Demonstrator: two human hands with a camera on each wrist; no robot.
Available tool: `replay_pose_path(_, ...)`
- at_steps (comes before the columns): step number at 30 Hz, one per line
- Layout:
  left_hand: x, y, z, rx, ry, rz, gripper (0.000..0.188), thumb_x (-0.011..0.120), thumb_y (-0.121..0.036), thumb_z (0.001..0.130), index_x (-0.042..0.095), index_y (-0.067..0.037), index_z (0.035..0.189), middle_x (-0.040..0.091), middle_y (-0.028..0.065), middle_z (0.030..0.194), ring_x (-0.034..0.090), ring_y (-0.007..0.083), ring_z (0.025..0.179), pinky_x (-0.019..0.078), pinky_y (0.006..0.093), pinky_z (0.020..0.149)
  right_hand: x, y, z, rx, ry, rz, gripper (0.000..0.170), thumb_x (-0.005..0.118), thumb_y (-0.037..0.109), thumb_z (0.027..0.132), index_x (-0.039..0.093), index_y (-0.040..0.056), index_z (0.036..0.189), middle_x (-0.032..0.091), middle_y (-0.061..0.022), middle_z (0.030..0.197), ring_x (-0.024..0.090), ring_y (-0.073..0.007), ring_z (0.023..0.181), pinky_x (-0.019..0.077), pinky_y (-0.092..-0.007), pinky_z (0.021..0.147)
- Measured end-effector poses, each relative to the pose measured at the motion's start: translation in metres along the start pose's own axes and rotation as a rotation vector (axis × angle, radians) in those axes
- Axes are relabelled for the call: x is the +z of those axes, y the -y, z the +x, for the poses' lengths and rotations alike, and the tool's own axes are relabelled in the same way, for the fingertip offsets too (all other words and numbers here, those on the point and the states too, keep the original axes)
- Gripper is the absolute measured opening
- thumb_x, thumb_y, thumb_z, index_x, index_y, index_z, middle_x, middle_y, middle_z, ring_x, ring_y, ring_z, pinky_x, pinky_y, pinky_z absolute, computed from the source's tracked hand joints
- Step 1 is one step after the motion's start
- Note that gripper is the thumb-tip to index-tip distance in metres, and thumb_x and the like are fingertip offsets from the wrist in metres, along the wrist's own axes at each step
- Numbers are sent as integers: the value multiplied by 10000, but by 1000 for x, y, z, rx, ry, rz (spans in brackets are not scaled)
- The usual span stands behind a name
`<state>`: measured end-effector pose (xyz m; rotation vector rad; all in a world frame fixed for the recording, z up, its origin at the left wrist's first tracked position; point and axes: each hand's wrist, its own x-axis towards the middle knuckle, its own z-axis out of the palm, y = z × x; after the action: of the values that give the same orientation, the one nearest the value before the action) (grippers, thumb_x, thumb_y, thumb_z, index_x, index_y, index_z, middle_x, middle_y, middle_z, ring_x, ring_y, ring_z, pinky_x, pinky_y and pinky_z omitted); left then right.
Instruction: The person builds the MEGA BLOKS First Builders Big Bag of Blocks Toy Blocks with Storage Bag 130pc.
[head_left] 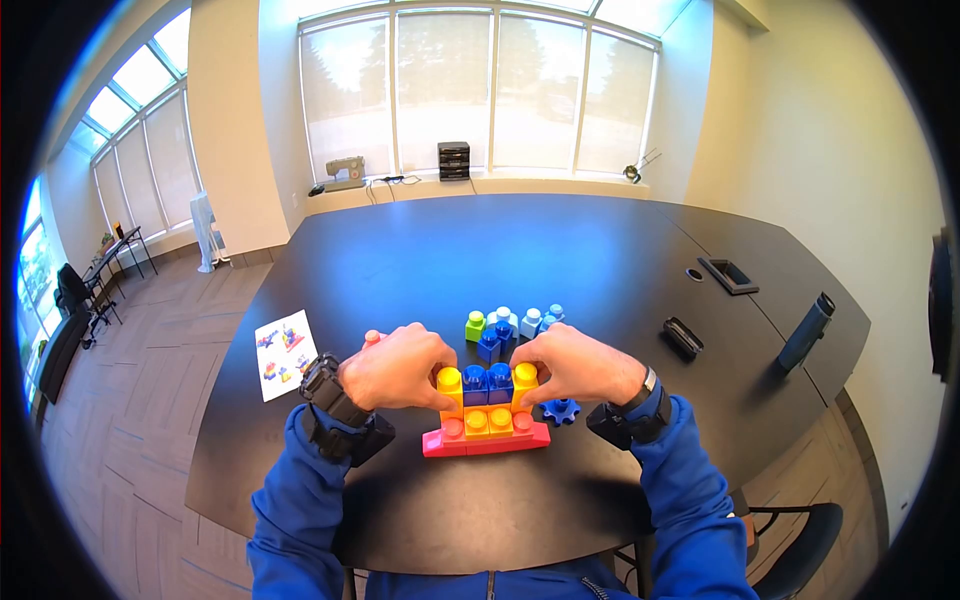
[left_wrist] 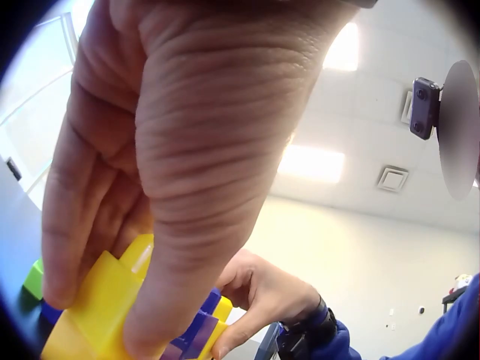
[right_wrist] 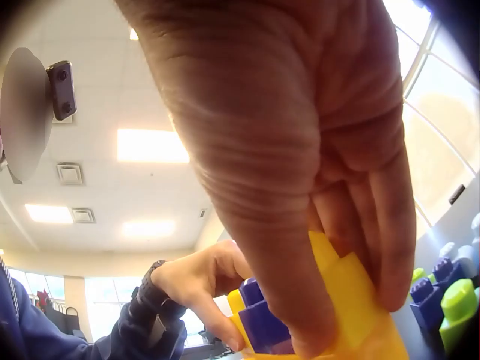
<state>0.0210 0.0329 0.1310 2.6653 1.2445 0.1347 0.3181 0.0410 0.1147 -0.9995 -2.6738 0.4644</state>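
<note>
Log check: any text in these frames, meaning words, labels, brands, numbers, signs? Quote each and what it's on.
None readable in any view.
Sheet on the table: shows small pictures; any wording too small to read.
Block build: no lettering visible.
Dark bottle: no legible label.
Sewing machine: any markings too small to read.

The blue-sleeved left arm (head_left: 300, 515) and blue-sleeved right arm (head_left: 690, 495) reach forward and angle inward, the bare left hand (head_left: 402, 367) and bare right hand (head_left: 582, 367) facing each other a little apart, each pinching with thumb nearer the body and fingers on the far side.
</note>
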Motion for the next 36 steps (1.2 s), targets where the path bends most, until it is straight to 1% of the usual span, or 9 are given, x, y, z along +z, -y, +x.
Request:
replay_pose_path(2, 0, -1, 0, 6, -3, 2, 391, 978, -347, 857, 842, -23, 1028, 850, 154, 889, 836, 340, 832, 665, 421, 791, 0, 0, 0, 3, -1, -9, 377, 936, 240, 839, 813, -31, 1070, 792, -247, 913, 797, -419, 879, 641, -471, 822)
replay_pose_path(4, 0, -1, 0, -19, 2, -9, 404, 983, -351, 850, 842, -26, 1046, 851, 150, 893, 835, 341, 832, 666, 421, 792, 0, 0, 0, -10, 5, -66, 418, 978, 274, 855, 806, -20, 1098, 800, -211, 904, 803, -353, 836, 645, -411, 799)
replay_pose_path(14, 7, 4, -2, -14, -33, -1, 439, 978, -415, 844, 833, -44, 1029, 837, 134, 863, 827, 336, 816, 638, 426, 764, 5, -5, 1, -29, -22, -38, 435, 970, 287, 847, 803, -21, 1106, 783, -207, 883, 779, -352, 801, 630, -407, 778)
replay_pose_path(20, 10, 6, -1, -13, -46, -1, 473, 966, -466, 825, 825, -56, 1013, 818, 114, 826, 805, 326, 765, 544, 411, 657, 19, -13, 10, -102, -55, -25, 457, 968, 320, 852, 783, -26, 1086, 754, -231, 867, 738, -404, 781, 595, -445, 754)
replay_pose_path(23, 14, 4, 0, -16, -52, 33, 477, 954, -492, 808, 831, -78, 1010, 783, 118, 779, 779, 335, 723, 487, 425, 605, 14, -7, 10, -16, 33, 2, 453, 964, 324, 857, 769, -31, 1062, 739, -244, 856, 721, -429, 786, 583, -461, 758)
replay_pose_path(25, 20, 9, 3, 104, -124, 32, 467, 950, -497, 796, 836, -94, 1002, 751, 133, 747, 757, 350, 697, 468, 445, 577, 15, -6, 9, -18, 20, -13, 466, 966, 322, 860, 758, -30, 1082, 750, -239, 876, 722, -432, 802, 585, -461, 771)
replay_pose_path(28, 22, 14, 5, 140, -136, -3, 454, 944, -506, 799, 842, -107, 991, 747, 139, 745, 754, 356, 691, 473, 452, 560, 16, -8, 10, -13, 26, 28, 536, 950, 340, 834, 777, -49, 1161, 780, -286, 964, 769, -472, 922, 609, -494, 847)
replay_pose_path(32, 23, 14, 6, 142, -124, -12, 485, 946, -502, 797, 831, -68, 981, 749, 172, 761, 756, 392, 716, 539, 476, 608, 22, -17, 11, -69, 10, 47, 531, 947, 337, 851, 763, -42, 1175, 787, -283, 995, 768, -474, 938, 606, -492, 852)
replay_pose_path(36, 25, 13, 9, 188, -130, -42, 495, 934, -452, 797, 804, -3, 960, 753, 228, 798, 754, 445, 759, 610, 493, 715, 21, -14, 11, -66, 24, 61, 433, 948, 261, 881, 747, -6, 1156, 787, -237, 1010, 745, -421, 899, 596, -448, 835)
